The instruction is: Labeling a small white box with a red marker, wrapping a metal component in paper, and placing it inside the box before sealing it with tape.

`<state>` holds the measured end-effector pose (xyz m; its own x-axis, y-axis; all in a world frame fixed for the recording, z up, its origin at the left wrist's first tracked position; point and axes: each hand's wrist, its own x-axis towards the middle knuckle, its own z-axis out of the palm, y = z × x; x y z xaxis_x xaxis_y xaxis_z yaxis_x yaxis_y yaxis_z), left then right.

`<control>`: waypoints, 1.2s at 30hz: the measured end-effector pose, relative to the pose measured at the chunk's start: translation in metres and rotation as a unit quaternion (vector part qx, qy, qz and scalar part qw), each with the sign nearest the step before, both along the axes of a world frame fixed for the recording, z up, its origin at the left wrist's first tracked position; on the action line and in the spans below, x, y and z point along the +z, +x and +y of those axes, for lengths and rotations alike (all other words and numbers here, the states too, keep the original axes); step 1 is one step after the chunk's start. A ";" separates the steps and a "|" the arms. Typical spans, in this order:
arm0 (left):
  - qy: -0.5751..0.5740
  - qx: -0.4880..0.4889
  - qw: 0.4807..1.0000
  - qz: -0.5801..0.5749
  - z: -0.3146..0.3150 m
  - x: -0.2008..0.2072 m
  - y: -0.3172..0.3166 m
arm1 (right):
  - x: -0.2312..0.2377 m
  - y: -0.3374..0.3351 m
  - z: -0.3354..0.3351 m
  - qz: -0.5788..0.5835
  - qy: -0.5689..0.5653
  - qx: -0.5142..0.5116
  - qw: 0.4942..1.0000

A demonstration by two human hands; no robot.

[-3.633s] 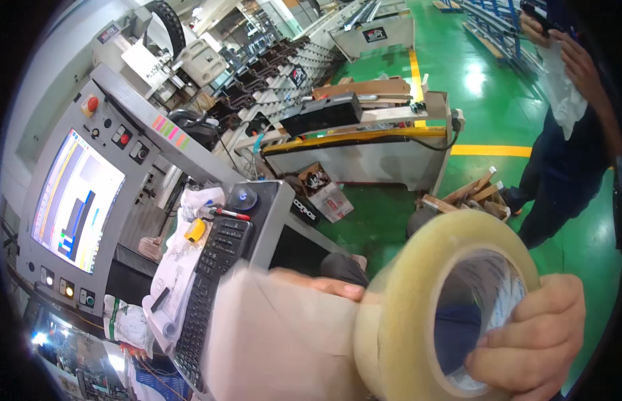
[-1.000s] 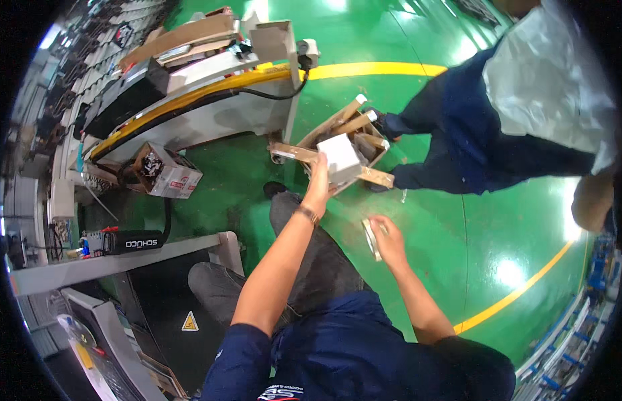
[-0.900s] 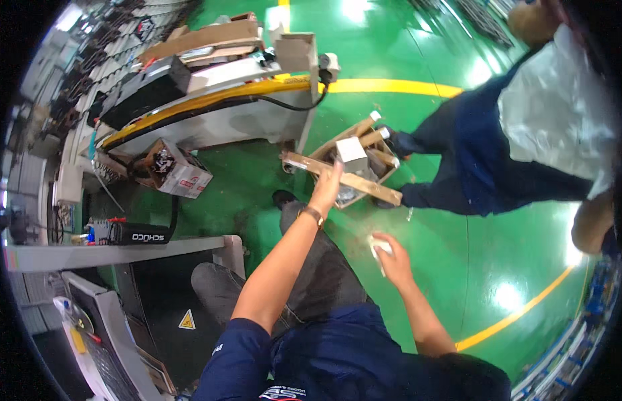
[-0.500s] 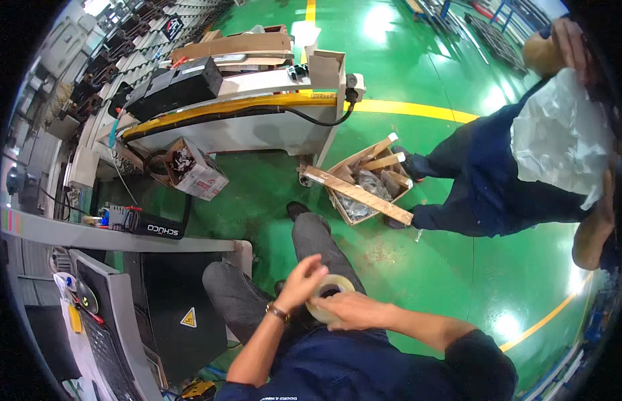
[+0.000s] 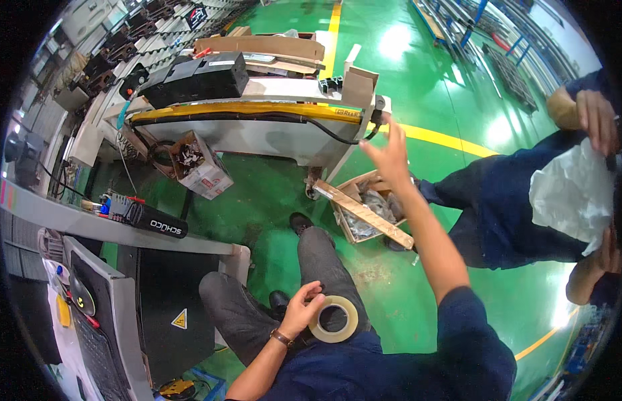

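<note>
A roll of clear tape (image 5: pixel 352 314) lies over my thigh, its round core facing up. At its upper left rim is my left hand (image 5: pixel 299 313), thumb and fingers drawn together on the tape; the exact grip is partly hidden. My right arm stretches forward and to the right. The right hand (image 5: pixel 391 160) is empty with its fingers spread, in line with the end of a white machine beam (image 5: pixel 257 140) and above a carton of scraps. A wooden strip (image 5: pixel 364 212) lies across that carton (image 5: pixel 346 226).
At right a co-worker in dark clothes holds crumpled white sheeting (image 5: pixel 572 194). A box of dark pieces (image 5: pixel 207 177) stands under the beam. On the beam rest a long black case (image 5: pixel 197 80) and cardboard (image 5: pixel 271 47). Left of my knees is a black cabinet (image 5: pixel 170 301).
My right hand has let go of the tape roll and moved forward and right, fingers spreading. The left hand is now against the roll. The co-worker's hands and sheeting have moved lower.
</note>
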<state>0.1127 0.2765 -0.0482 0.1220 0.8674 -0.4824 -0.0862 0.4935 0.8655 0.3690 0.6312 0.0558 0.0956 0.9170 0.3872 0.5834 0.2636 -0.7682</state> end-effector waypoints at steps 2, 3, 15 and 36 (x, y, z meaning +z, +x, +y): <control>-0.003 -0.006 1.000 -0.004 0.006 0.002 0.003 | 0.000 0.006 0.074 -0.063 0.077 -0.070 0.993; -0.001 0.011 1.000 0.004 0.005 0.010 -0.002 | 0.000 -0.008 0.100 -0.057 0.083 -0.058 0.993; 0.022 0.068 0.996 0.053 0.015 0.001 -0.019 | -0.016 0.022 0.135 -0.017 -0.029 -0.048 0.998; 0.191 0.184 0.947 -0.183 -0.068 0.093 -0.042 | 0.118 -0.100 -0.390 0.227 -0.064 0.222 0.946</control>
<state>0.0708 0.2086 0.0451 -0.1236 0.9864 -0.1084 -0.5197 0.0287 0.8538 0.2691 0.2411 0.1739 -0.1805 0.9424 0.2816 0.0389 0.2929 -0.9553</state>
